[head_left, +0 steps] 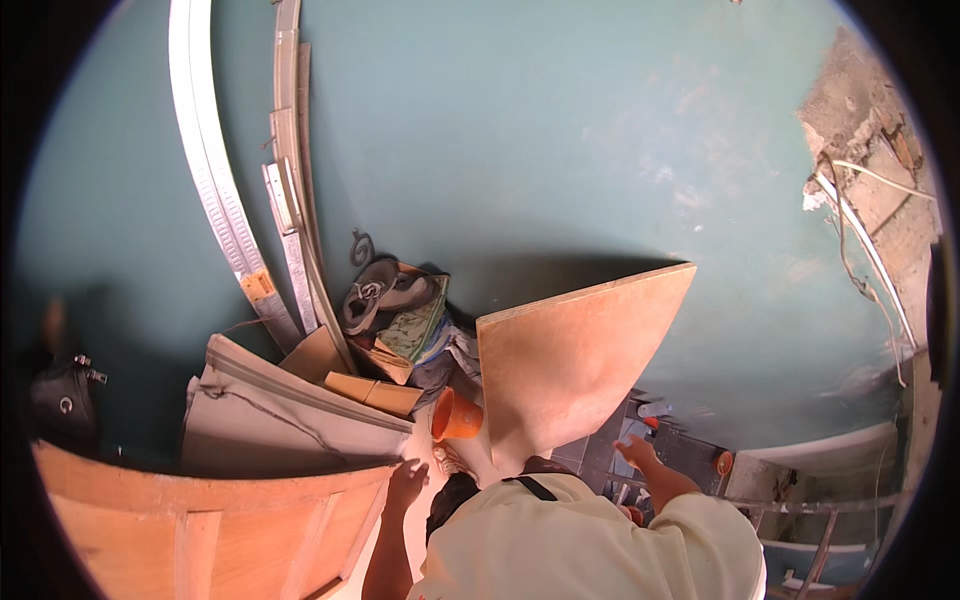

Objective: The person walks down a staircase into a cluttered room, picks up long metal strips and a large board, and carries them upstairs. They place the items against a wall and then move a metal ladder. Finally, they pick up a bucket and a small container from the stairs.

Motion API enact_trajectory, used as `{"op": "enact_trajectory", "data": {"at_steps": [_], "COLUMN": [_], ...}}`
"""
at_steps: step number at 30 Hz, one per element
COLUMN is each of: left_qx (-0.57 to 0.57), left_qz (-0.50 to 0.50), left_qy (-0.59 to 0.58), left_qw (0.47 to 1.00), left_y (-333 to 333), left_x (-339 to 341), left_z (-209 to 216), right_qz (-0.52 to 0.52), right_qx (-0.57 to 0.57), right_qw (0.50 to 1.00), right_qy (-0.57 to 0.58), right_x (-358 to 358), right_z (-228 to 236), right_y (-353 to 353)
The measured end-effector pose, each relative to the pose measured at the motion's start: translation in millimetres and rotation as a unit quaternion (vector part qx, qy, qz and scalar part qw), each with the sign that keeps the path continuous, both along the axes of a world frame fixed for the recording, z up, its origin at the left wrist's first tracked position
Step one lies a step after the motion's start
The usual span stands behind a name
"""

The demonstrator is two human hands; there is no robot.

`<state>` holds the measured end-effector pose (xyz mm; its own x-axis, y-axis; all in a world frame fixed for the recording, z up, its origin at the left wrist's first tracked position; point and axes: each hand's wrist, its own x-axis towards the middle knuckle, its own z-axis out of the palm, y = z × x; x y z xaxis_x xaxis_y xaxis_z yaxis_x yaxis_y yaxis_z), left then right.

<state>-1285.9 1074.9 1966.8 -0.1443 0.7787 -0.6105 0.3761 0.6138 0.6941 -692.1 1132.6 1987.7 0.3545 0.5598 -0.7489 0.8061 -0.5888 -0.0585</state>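
Head view: L hand (405,484) is by the end of the ribbed wood panel (255,550), low on the L; can't tell if it grips or just touches it. R hand (637,455) is out to the R, nr the low edge of the big wood board (580,360); its fingers look bent, but can't tell if they're shut on smth. The board stands tilted by the blue-green wall (520,150). Orange bucket (458,416) sits b/w board & grey sheets (275,425).
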Motion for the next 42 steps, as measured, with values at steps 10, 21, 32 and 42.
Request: {"op": "enact_trajectory", "data": {"at_steps": [10, 21, 32, 42], "left_qx": [0.350, 0.215, 0.353, 0.338], "left_qz": [0.200, 0.257, 0.327, 0.302], "left_qy": [-0.095, 0.009, -0.089, -0.082], "left_qw": [0.910, 0.942, 0.872, 0.888], "left_y": [186, 203, 108, 42], "left_x": [161, 214, 249, 263], "left_z": [138, 174, 187, 189], "right_qz": [0.060, -0.245, -0.079, -0.078], "right_qx": [-0.004, 0.459, 0.467, 0.502], "right_qw": [0.893, 0.793, 0.752, 0.715], "right_qy": [0.447, 0.316, 0.458, 0.481], "right_x": [1, 164, 155, 171], "right_z": [-104, 46, 60, 35], "right_y": [-37, 167, 164, 133]}}
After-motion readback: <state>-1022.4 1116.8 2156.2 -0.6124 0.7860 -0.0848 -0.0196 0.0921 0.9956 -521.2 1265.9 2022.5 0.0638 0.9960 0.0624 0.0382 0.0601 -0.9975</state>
